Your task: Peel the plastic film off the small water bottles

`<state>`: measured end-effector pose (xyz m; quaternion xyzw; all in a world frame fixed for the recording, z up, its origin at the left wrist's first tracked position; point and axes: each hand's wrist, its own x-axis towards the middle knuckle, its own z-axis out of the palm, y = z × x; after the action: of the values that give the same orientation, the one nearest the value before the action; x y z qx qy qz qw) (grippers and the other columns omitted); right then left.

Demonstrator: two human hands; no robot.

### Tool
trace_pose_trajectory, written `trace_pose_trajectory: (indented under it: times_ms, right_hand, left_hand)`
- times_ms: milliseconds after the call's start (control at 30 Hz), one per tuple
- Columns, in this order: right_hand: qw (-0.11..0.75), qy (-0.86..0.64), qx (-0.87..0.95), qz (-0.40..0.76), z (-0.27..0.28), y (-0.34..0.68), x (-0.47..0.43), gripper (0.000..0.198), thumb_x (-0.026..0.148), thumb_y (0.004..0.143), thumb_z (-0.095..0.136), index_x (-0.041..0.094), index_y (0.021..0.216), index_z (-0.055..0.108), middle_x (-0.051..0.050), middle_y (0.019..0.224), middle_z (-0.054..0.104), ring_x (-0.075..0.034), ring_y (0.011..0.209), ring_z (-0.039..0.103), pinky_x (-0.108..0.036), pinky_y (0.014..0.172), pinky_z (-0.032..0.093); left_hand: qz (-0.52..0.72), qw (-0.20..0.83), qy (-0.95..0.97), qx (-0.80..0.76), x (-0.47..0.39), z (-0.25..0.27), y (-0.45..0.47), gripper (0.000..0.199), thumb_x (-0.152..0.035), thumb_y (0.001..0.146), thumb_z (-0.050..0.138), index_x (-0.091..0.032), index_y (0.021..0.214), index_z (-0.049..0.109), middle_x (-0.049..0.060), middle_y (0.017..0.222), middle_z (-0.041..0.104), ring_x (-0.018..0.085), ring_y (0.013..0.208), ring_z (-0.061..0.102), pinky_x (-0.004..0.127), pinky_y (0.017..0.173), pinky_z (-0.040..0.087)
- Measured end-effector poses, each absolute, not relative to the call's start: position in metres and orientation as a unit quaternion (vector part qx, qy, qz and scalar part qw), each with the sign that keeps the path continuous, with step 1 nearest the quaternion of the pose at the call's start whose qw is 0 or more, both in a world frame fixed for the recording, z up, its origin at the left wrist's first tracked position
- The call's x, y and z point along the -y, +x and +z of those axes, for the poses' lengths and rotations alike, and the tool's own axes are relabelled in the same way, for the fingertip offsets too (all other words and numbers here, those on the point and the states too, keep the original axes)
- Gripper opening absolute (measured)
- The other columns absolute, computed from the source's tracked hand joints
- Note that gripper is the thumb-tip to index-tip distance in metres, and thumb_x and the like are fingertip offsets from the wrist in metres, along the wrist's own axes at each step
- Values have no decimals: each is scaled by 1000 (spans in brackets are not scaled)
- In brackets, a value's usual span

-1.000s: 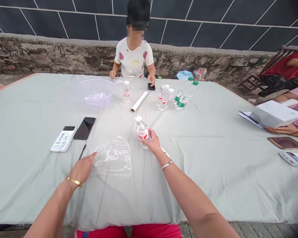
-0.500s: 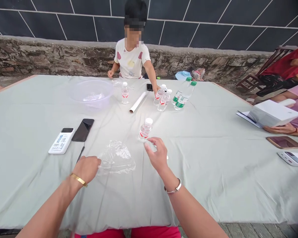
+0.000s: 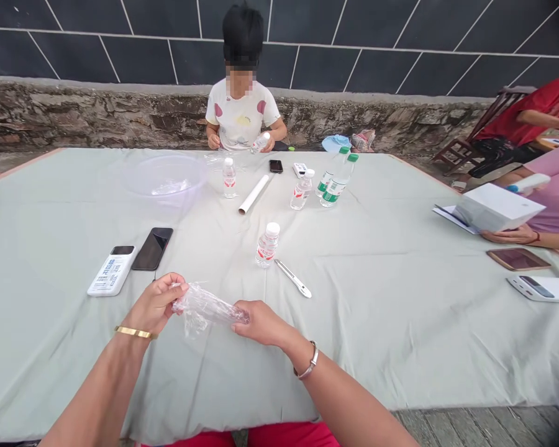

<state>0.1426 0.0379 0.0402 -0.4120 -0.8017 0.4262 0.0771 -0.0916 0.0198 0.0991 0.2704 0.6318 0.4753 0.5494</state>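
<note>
A crumpled sheet of clear plastic film (image 3: 207, 304) is stretched between my hands above the near part of the table. My left hand (image 3: 161, 300) pinches its left end, and my right hand (image 3: 259, 323) has its fingers closed on the right end. Just beyond my right hand, a small water bottle (image 3: 266, 246) with a white cap and red-marked label stands upright. A white utility knife (image 3: 293, 278) lies at an angle beside that bottle, its far end close to the base.
A black phone (image 3: 153, 249) and white power bank (image 3: 112, 270) lie at left. Farther off are a translucent basin (image 3: 135, 180), a white roll (image 3: 254, 194), more bottles (image 3: 300, 190) and green-capped bottles (image 3: 337, 180). A person (image 3: 242, 115) sits opposite; another holds a white box (image 3: 503, 208).
My right hand has moved from beside the bottle down to the film and gripped it. The film is now lifted and bunched. The person opposite has picked up a small bottle.
</note>
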Motion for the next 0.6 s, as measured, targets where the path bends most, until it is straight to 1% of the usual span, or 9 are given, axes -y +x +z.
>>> trace_pose_trajectory:
  times_ms: [67,167,200,267,333,400,500,533,600]
  right_hand:
    - [59,-448,811,372,37,139,-33,13,26,77,56,19,68,50,5,61,47,-8,54,39,-20,50,25]
    - [7,-458,846,274,35,126,-21,12,16,81,47,19,70,52,3,60,52,-11,52,43,-22,50,25]
    - [-11,-440,865,241,37,122,-17,13,12,80,45,19,71,53,2,60,54,-12,52,46,-23,52,26]
    - [-25,-386,902,193,47,119,-10,13,12,80,46,18,74,55,-1,63,59,-14,54,51,-25,56,30]
    - [18,-361,915,180,65,122,-8,11,17,83,48,18,77,57,-3,68,62,-17,61,55,-28,62,35]
    - [109,-387,890,215,85,129,-12,10,23,85,49,19,81,58,-3,74,63,-16,68,57,-28,67,39]
    - [258,-448,801,303,97,136,-25,10,28,84,54,21,90,57,-1,82,63,-14,74,57,-25,68,43]
    - [297,-458,772,326,95,135,-29,14,28,83,55,21,95,56,-1,85,63,-13,75,56,-25,68,43]
    - [347,-455,739,354,84,130,-32,20,28,84,53,22,103,54,-2,90,61,-13,75,55,-25,67,44]
  left_hand:
    - [573,520,168,-611,-25,90,-83,23,-24,56,71,-21,67,50,-6,56,48,8,45,48,23,45,45]
    - [656,446,150,-590,-30,82,-63,23,-26,62,67,-22,75,50,-5,64,53,12,60,59,31,64,53]
    - [655,411,190,-605,-31,80,-56,22,-28,63,67,-22,78,51,-4,66,55,14,66,61,32,69,52]
    - [599,338,311,-656,-28,77,-44,23,-33,64,67,-22,81,56,-2,71,59,17,75,61,34,76,50]
    - [507,313,426,-681,-22,74,-35,21,-35,62,69,-22,78,62,0,74,61,19,79,59,33,77,47]
    - [444,388,479,-650,-13,72,-31,23,-43,64,68,-21,71,62,1,69,59,17,72,56,30,70,46]
    - [469,568,401,-545,-2,74,-30,44,-62,71,57,-18,71,60,0,62,54,13,58,50,27,56,43]
    - [487,610,364,-508,0,76,-29,48,-65,71,56,-17,73,59,0,61,53,12,55,49,26,53,42]
    - [511,652,313,-464,3,79,-26,47,-62,66,65,-17,76,57,-2,61,53,10,53,47,24,51,40]
